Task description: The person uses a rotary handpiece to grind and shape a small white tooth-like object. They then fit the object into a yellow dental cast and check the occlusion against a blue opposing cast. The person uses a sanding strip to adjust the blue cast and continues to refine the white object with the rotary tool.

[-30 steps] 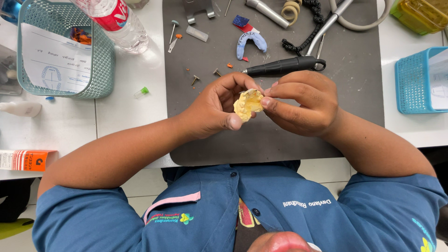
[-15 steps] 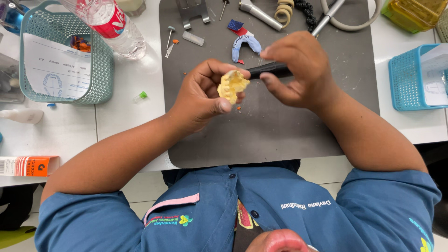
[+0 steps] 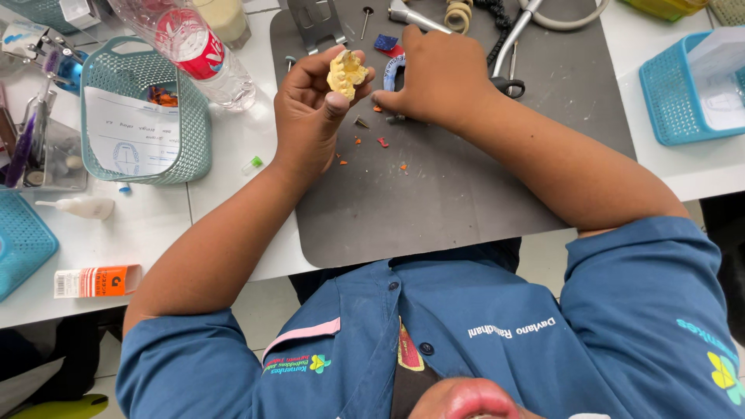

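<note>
I see my left hand (image 3: 314,101) pinching the yellow dental cast (image 3: 346,74) above the grey mat (image 3: 434,194), my right hand (image 3: 438,77) curled, seemingly around a tool; trimming needs steadiness.

I am sitting at a white counter (image 3: 155,233) that is running across the whole view under even, bright light. A dark grey mat (image 3: 466,178) is covering its middle, reaching the near edge. Pale tiled floor (image 3: 264,310) is showing below that near edge.
</note>
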